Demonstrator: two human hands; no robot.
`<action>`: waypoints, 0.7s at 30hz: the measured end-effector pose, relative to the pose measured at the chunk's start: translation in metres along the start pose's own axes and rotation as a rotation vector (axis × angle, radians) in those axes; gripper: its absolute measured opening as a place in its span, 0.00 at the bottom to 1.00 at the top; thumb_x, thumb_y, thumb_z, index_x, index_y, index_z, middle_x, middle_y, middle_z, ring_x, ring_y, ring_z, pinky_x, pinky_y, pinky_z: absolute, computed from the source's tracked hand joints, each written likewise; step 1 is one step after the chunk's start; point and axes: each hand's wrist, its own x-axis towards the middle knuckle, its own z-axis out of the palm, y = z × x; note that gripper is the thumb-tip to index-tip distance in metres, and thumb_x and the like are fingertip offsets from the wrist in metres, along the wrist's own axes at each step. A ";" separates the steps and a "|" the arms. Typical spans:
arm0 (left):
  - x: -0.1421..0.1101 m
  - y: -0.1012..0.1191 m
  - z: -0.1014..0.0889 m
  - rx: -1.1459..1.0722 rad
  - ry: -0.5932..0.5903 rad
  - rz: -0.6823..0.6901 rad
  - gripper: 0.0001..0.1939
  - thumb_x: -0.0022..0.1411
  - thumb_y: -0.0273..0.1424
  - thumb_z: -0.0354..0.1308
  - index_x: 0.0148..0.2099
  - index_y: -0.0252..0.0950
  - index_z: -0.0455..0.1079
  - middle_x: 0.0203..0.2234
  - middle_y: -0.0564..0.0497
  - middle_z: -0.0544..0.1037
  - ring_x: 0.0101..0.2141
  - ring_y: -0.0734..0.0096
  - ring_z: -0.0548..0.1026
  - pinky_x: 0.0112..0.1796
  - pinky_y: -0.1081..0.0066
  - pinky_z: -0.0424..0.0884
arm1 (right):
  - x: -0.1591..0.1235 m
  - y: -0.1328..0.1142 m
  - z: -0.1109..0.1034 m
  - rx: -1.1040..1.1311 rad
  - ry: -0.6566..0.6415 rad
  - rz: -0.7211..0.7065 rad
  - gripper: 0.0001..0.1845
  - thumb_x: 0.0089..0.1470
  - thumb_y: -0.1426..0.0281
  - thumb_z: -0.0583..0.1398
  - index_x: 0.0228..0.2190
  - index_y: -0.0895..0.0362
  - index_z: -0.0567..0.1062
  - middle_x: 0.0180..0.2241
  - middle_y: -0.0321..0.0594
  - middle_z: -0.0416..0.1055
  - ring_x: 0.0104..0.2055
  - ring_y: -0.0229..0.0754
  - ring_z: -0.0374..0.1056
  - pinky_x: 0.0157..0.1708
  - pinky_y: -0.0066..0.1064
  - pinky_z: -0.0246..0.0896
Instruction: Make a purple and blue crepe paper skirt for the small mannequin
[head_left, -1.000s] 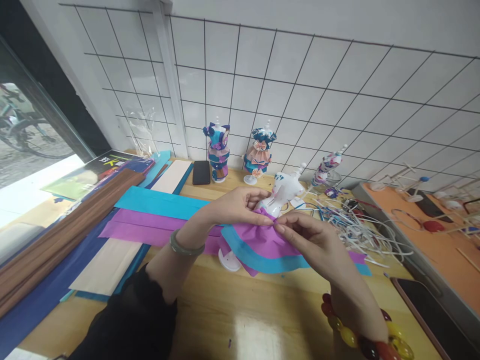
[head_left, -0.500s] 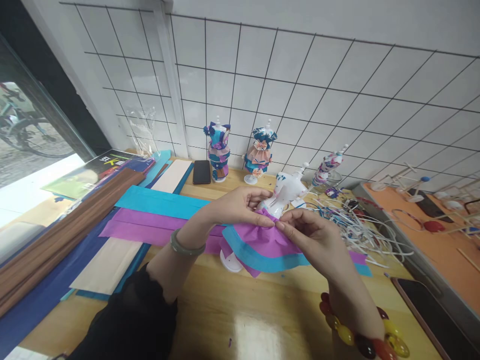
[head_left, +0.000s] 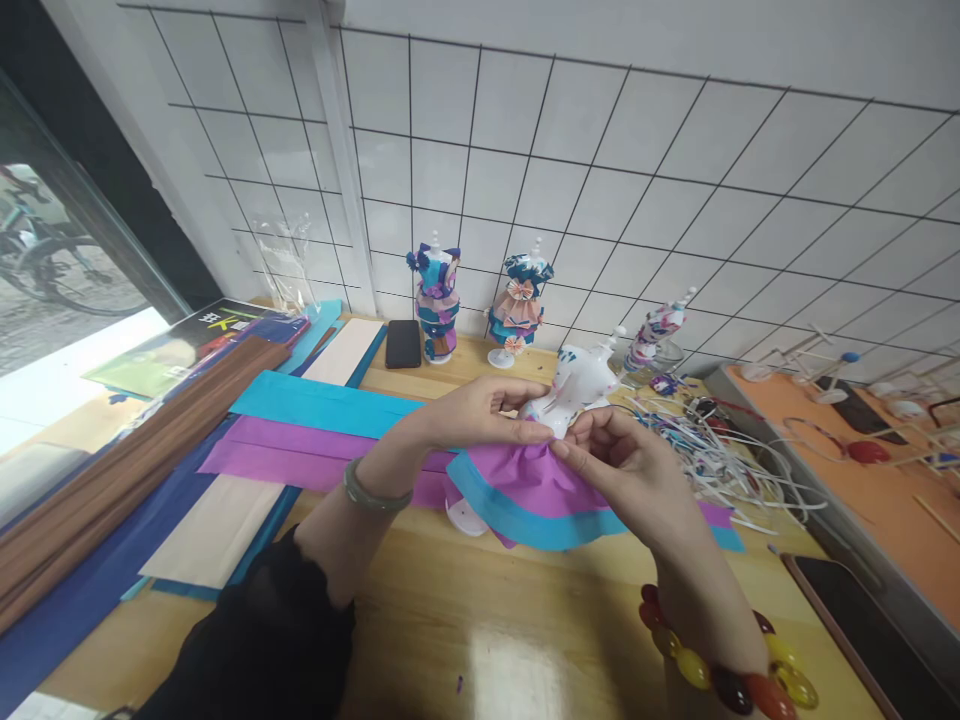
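Note:
A small white dress form (head_left: pixel 583 380), speckled with coloured marks, leans to the right above the table. Gathered at its waist is a purple paper skirt (head_left: pixel 534 482) with a blue band along the hem. My left hand (head_left: pixel 499 410) curls around the left side of the waist, its thumb pressed on the skirt's top edge. On the other side, my right hand (head_left: pixel 619 455) pinches the gathered paper between thumb and fingers. The form's round white base (head_left: pixel 466 515) shows under the skirt's left side.
Strips of blue paper (head_left: pixel 330 402) and purple paper (head_left: pixel 285 452) lie to the left, beside a brown paper roll (head_left: pixel 150 455). Two dressed forms (head_left: pixel 437 300) stand by the wall. Shredded strips (head_left: pixel 712 460) and a phone (head_left: pixel 862 620) are at right.
The dress form has tilted and shifted slightly to the right. The skirt's blue hem spreads a little lower and further right, with both hands still at the waist.

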 end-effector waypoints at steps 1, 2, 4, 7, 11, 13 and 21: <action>0.000 0.000 0.001 0.006 0.008 0.001 0.28 0.51 0.35 0.63 0.55 0.35 0.66 0.50 0.43 0.71 0.49 0.62 0.69 0.49 0.63 0.65 | 0.000 0.000 0.000 -0.008 0.001 -0.006 0.15 0.41 0.62 0.68 0.26 0.55 0.69 0.22 0.33 0.66 0.24 0.34 0.63 0.23 0.25 0.61; 0.001 0.000 0.002 0.023 0.021 0.000 0.28 0.51 0.35 0.64 0.55 0.35 0.66 0.50 0.44 0.71 0.49 0.63 0.69 0.49 0.64 0.64 | 0.000 0.001 0.000 -0.021 0.000 -0.013 0.15 0.41 0.62 0.68 0.26 0.55 0.69 0.22 0.33 0.66 0.24 0.34 0.63 0.23 0.25 0.61; 0.001 -0.001 0.003 0.087 0.064 -0.011 0.28 0.49 0.37 0.65 0.52 0.34 0.68 0.47 0.44 0.72 0.48 0.63 0.69 0.48 0.64 0.64 | 0.000 0.001 0.000 -0.059 -0.005 -0.031 0.16 0.41 0.60 0.67 0.27 0.55 0.69 0.22 0.33 0.66 0.24 0.34 0.63 0.22 0.26 0.61; 0.002 -0.002 0.005 0.165 0.120 -0.037 0.27 0.46 0.39 0.66 0.48 0.34 0.70 0.44 0.46 0.73 0.46 0.62 0.70 0.47 0.65 0.65 | 0.000 0.002 0.001 -0.108 -0.005 -0.054 0.17 0.41 0.59 0.66 0.27 0.55 0.68 0.23 0.34 0.66 0.25 0.35 0.63 0.22 0.27 0.61; 0.002 -0.003 0.004 0.134 0.089 -0.034 0.22 0.47 0.39 0.65 0.43 0.34 0.71 0.41 0.48 0.74 0.44 0.64 0.70 0.45 0.67 0.65 | 0.002 0.006 0.001 -0.101 -0.018 -0.051 0.17 0.40 0.59 0.67 0.27 0.55 0.68 0.23 0.34 0.66 0.25 0.35 0.64 0.23 0.27 0.62; 0.003 -0.002 0.004 0.081 0.068 -0.027 0.20 0.48 0.39 0.64 0.42 0.34 0.72 0.38 0.49 0.74 0.42 0.66 0.71 0.43 0.68 0.66 | 0.003 0.010 0.000 -0.115 -0.022 -0.064 0.17 0.42 0.59 0.66 0.29 0.55 0.68 0.25 0.35 0.68 0.27 0.36 0.65 0.25 0.28 0.63; 0.006 -0.002 -0.006 0.117 0.390 -0.040 0.18 0.50 0.43 0.61 0.34 0.32 0.73 0.27 0.52 0.73 0.33 0.68 0.70 0.35 0.70 0.65 | -0.008 -0.003 -0.002 -0.602 0.054 -0.578 0.21 0.49 0.64 0.63 0.45 0.52 0.67 0.48 0.46 0.65 0.53 0.49 0.61 0.50 0.46 0.58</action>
